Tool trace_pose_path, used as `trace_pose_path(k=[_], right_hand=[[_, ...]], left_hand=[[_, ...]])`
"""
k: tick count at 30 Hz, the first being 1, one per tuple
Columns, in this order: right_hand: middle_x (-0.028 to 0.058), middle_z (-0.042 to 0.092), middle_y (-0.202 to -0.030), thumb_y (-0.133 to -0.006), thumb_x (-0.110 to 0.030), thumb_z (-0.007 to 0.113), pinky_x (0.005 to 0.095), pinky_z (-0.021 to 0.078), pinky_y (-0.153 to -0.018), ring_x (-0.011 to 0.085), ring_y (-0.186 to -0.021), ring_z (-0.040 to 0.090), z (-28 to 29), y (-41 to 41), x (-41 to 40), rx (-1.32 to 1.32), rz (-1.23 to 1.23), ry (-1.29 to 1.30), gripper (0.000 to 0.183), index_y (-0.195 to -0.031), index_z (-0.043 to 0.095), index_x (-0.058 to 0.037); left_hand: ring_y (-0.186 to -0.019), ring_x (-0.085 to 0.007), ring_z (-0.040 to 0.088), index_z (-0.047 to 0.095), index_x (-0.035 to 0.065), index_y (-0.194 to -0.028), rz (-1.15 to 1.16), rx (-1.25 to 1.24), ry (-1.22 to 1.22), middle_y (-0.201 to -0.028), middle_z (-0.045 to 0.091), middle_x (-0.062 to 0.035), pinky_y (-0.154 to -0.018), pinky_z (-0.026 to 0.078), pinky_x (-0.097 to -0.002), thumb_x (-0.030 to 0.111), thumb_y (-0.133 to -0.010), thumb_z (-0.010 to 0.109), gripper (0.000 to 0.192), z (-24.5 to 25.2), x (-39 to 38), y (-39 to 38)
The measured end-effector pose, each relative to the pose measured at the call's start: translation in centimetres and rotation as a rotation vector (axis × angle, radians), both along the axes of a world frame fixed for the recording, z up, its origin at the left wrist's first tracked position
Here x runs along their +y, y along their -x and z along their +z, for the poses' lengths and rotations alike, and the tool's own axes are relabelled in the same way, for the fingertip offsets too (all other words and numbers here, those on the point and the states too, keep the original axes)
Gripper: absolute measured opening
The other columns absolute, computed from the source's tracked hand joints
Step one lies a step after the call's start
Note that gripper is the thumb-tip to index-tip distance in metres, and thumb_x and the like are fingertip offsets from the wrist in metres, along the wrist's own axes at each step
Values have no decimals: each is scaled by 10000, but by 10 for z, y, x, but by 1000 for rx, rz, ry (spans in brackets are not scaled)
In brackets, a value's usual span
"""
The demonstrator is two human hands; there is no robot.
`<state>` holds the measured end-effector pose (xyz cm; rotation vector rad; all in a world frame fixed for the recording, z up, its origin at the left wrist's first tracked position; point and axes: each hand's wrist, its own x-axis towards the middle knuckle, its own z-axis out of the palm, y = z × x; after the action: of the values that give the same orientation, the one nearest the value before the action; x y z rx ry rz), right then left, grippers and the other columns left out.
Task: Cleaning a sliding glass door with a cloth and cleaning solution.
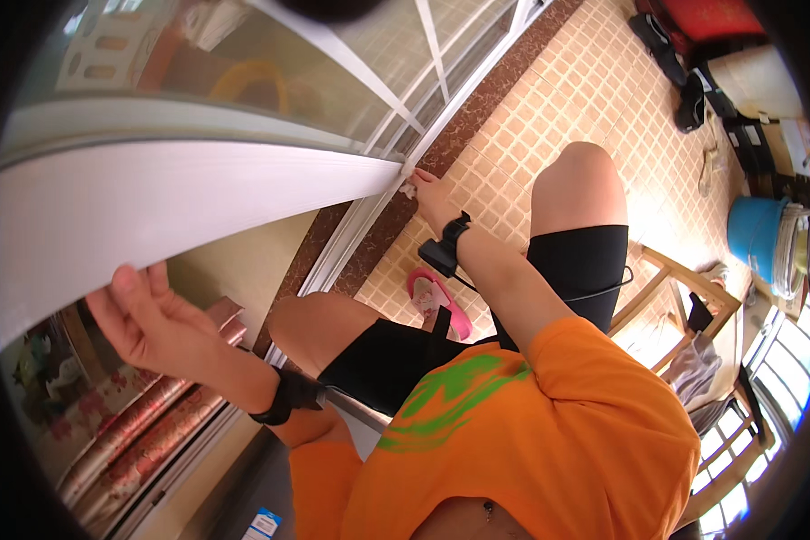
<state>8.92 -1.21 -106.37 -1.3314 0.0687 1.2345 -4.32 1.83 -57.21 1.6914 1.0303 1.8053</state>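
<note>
A white-framed sliding glass door stretches across the upper left. My left hand grips the outer edge of its broad white frame, thumb on the near face and fingers curled at the edge. Low by the door's bottom corner, my right hand pinches a small crumpled whitish piece, perhaps cloth or tissue, against the frame's end, just above the track. Black straps circle both wrists, and the right one carries a small black box with a cable. The far side of the right fingers is hidden.
A dark red marbled sill borders tan tiled floor. Rolled reddish patterned material lies at lower left. To the right are black shoes, a blue bucket and a wooden frame. My pink slipper rests below.
</note>
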Motion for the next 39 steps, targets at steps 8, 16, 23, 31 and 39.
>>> trace_pose_path(k=[8,16,23,31,39], right_hand=[[75,648,-881,-835,32,610,291,477,-588,177,-711,606,79,-4,39,325,-240,86,198,-1030,626,6],[44,631,-866,-866,-54,638,248,458,-638,119,-755,583,227,29,15,-87,-134,-97,208,-1053,573,10],[54,648,-858,-854,-32,631,292,498,-639,170,-747,619,35,16,32,112,-243,220,183,-1034,614,1],[43,650,-930,-853,-13,636,296,481,-606,177,-759,615,11,48,24,619,-555,118,236,-1076,575,-61],[18,650,-982,-868,-2,601,253,500,-763,129,-875,604,190,73,-4,912,-253,-135,207,-1049,623,-99]], left_hand=[[-942,-208,633,489,-105,-1224,78,-18,-46,-1112,608,-186,-835,570,-306,52,-940,530,327,-6,4,-22],[-931,-203,625,493,-99,-1222,191,22,-57,-1093,609,-163,-836,550,-292,103,-948,538,344,-2,-3,-19],[-905,-193,626,508,-103,-1195,206,91,-137,-1035,625,-168,-836,528,-280,125,-945,546,341,-4,1,-23],[-929,-227,612,536,-100,-1099,177,69,-172,-1016,620,-170,-895,503,-331,104,-948,529,254,-7,5,-9],[-965,-262,615,527,-120,-1097,270,98,-102,-1066,601,-202,-890,535,-362,83,-940,541,257,0,-6,-23]])
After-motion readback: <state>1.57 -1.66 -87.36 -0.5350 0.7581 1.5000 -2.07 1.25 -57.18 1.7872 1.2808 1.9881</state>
